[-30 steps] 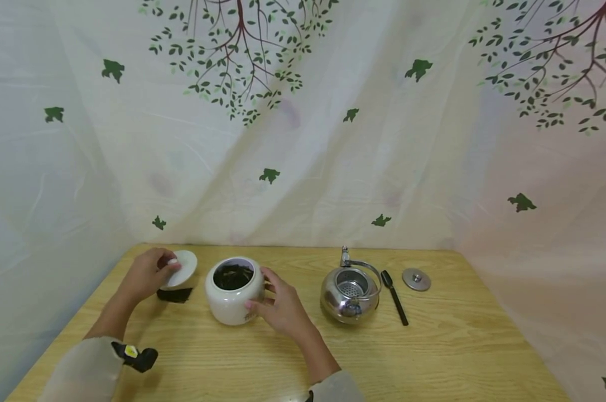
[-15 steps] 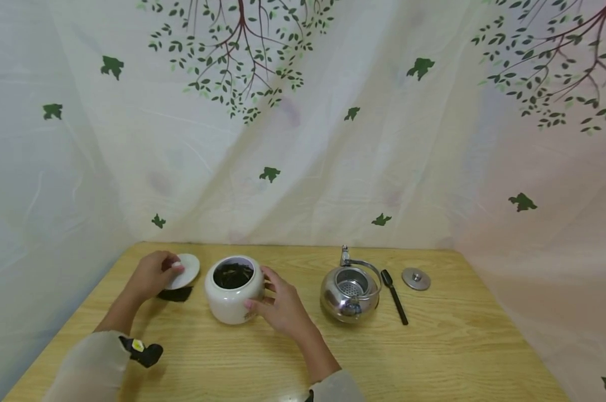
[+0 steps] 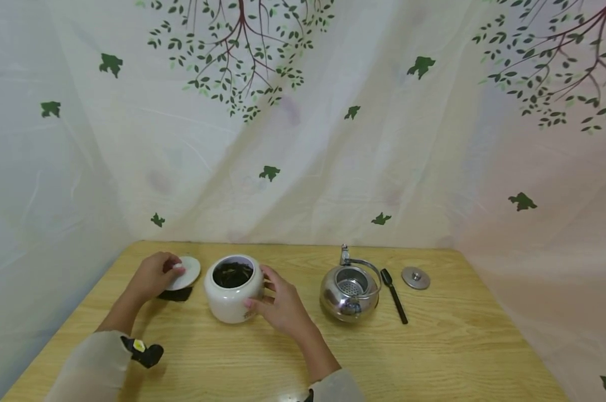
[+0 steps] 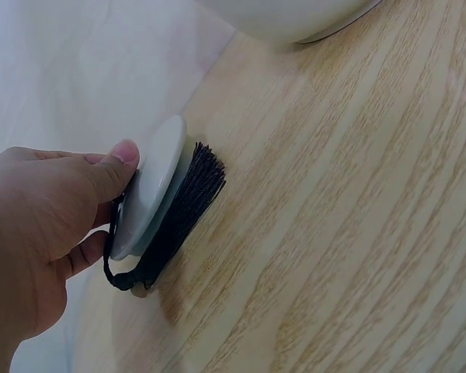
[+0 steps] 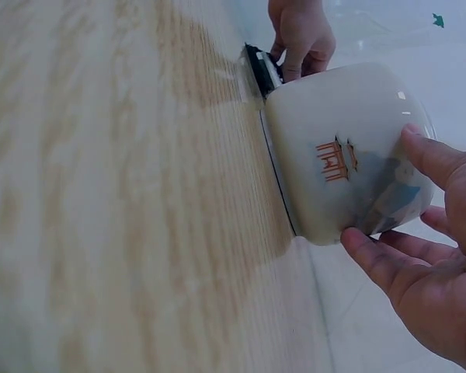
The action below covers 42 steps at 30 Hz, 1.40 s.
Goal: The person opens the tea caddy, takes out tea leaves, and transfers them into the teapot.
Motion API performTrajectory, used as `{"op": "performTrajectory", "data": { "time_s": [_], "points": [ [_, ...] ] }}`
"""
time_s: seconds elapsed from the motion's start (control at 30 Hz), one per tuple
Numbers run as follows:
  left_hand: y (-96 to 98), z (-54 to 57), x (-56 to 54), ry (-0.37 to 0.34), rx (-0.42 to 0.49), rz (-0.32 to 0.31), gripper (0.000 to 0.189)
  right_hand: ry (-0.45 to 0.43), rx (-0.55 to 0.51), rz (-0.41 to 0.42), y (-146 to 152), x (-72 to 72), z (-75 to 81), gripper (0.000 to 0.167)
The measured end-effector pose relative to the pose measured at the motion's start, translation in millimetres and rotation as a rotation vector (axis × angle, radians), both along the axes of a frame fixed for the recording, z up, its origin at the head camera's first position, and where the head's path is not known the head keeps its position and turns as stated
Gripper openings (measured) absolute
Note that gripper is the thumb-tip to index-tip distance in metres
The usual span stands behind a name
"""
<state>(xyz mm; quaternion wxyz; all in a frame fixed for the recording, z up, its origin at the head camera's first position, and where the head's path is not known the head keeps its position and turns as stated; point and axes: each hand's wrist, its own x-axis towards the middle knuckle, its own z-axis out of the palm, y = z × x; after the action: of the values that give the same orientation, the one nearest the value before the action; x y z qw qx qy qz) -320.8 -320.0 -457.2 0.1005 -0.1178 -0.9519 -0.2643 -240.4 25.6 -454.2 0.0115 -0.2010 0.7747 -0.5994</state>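
At the left of the table, my left hand [image 3: 152, 275] pinches the knob of a round white lid [image 3: 187, 273]. A black tassel [image 4: 179, 217] hangs from the knob by a cord and lies along the lid's edge, close over the wood in the left wrist view. To the lid's right stands a white ceramic jar [image 3: 230, 306], upright and uncovered, with dark dried leaves [image 3: 232, 275] like tea inside. My right hand [image 3: 283, 304] holds the jar's right side, thumb in front and fingers behind. Orange marking [image 5: 334, 159] shows on the jar in the right wrist view.
A shiny steel teapot [image 3: 345, 307] with its strainer [image 3: 352, 286] showing stands right of the jar, handle raised. Beside it lie a black spoon [image 3: 395, 298] and a small steel lid [image 3: 415, 277]. A printed cloth [image 3: 303, 167] hangs behind the wooden table [image 3: 433, 357].
My left hand has moved slightly right and lowered the white lid, which now lies flatter near the table. The jar and my right hand stay in place.
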Motion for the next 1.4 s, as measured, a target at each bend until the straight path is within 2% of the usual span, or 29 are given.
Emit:
{"op": "performTrajectory", "data": {
  "time_s": [0.33, 0.53, 0.63, 0.8, 1.0, 1.23, 1.4],
  "points": [
    [4.4, 4.3, -1.2, -0.013, -0.016, -0.004, 0.027, -0.02, -0.001, 0.003, 1, -0.6, 0.2, 0.079],
    [7.3, 3.4, -10.9, -0.003, -0.004, -0.023, 0.025, -0.016, 0.004, 0.006, 2, -2.1, 4.1, 0.08],
    [7.6, 1.8, -12.2, 0.001, 0.004, -0.026, 0.025, -0.012, 0.002, 0.009, 3, -2.5, 4.2, 0.08],
    [7.0, 1.1, -10.4, -0.016, 0.001, -0.027, 0.028, 0.001, 0.001, 0.005, 3, -1.1, 2.0, 0.079],
    [9.6, 5.7, -6.9, -0.034, 0.001, 0.007, 0.034, -0.003, -0.006, 0.007, 2, -0.5, 0.4, 0.078],
    [18.3, 14.2, -3.3, 0.024, 0.025, 0.009, 0.036, -0.012, -0.015, 0.006, 3, -0.9, 0.6, 0.078],
    [28.1, 17.3, 4.8, 0.081, 0.129, -0.017, 0.036, -0.007, -0.019, 0.009, 2, -1.7, -1.0, 0.078]
  ]
}}
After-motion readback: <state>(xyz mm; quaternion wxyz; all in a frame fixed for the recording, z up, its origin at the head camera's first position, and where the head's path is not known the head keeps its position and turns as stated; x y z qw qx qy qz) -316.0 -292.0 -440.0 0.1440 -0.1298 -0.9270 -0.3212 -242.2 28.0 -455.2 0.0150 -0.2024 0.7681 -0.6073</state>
